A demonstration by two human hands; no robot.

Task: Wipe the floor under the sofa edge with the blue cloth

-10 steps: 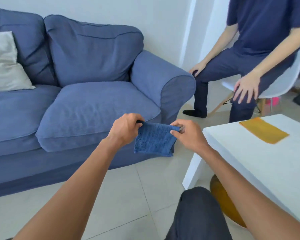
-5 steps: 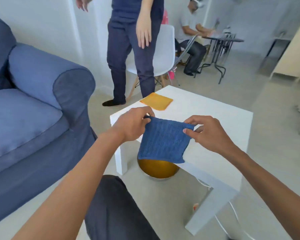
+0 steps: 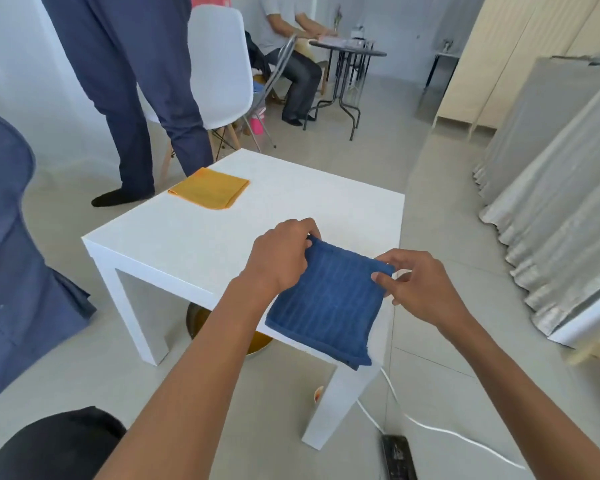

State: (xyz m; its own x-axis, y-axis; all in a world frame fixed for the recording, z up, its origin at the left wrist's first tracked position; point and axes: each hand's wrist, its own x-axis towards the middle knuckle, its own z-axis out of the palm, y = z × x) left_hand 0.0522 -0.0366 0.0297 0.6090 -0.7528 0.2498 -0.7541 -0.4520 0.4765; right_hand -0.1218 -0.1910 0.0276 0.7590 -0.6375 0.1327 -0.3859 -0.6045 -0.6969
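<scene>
I hold the folded blue cloth (image 3: 326,306) above the near right part of the white side table (image 3: 194,244). My left hand (image 3: 279,256) pinches its upper left corner and my right hand (image 3: 420,285) pinches its upper right corner. The cloth hangs down past the table's front edge. Only the arm end of the blue sofa (image 3: 11,258) shows, at the left edge; the floor beneath it is hidden.
An orange cloth (image 3: 210,188) lies at the table's far left corner. A yellow bowl (image 3: 201,320) sits under the table. A person's legs (image 3: 132,98) stand by a white chair (image 3: 219,64). A white cable (image 3: 430,424) and dark device (image 3: 397,457) lie on the floor at the right.
My view has swung right, away from the sofa and onto the white table. Both hands have carried the blue cloth from in front of the sofa seat over to the table top.
</scene>
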